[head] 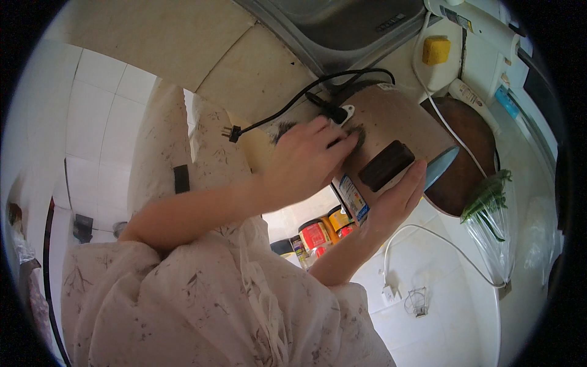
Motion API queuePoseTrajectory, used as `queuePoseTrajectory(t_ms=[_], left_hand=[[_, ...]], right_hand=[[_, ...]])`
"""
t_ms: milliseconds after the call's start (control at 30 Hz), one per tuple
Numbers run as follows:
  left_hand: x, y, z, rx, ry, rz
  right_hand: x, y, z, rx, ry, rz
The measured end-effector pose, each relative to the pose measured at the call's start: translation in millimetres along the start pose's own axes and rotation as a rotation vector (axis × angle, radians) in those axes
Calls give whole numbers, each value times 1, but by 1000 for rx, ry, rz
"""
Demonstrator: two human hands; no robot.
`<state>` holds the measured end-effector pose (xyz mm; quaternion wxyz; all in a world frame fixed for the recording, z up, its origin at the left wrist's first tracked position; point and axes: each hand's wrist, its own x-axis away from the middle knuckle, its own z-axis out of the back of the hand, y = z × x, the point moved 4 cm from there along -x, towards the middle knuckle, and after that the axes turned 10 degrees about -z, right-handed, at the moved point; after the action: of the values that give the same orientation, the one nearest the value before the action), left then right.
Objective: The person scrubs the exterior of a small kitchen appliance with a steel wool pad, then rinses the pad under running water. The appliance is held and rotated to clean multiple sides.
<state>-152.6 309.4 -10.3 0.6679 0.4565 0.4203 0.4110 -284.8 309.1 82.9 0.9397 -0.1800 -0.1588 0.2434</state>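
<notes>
A brownish cylindrical electric cooker body [390,110] lies tilted on its side at the sink's corner, with a black block-shaped handle [386,166], a printed panel [352,197] and a black power cord [293,106] ending in a plug. My left hand [312,153], blurred, is pressed to its side; dark fuzzy material, seemingly a scouring pad [357,137], shows at the fingertips. My right hand [396,197] holds the cooker body beside the black handle, its palm mostly hidden. A light blue rim or plate [441,167] juts out past its fingertips.
A metal sink [348,27] is above, a yellow sponge [436,50] right of it. Further right are a round brown item [463,151], a white bottle [474,103] and bagged green vegetables [488,202]. Jars [315,235] stand below; a white cord [440,229] curves past a wire item [417,303].
</notes>
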Motion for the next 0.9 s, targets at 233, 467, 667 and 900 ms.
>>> queuePoseTrajectory(t_ms=[233,467,667,900], left_hand=[[2,7,1,-51,-91,24],[-40,-4,4,-53,-123,-42],[7,13,-3,-77,-78,-85],[-10,9,-6,-86,-93,4]], right_hand=[[2,3,2,50,111,-14],[0,-4,-3,-158,-152,-46],[0,6,-1,-153,-4,-67],[-1,4,0,-119,12,-55]])
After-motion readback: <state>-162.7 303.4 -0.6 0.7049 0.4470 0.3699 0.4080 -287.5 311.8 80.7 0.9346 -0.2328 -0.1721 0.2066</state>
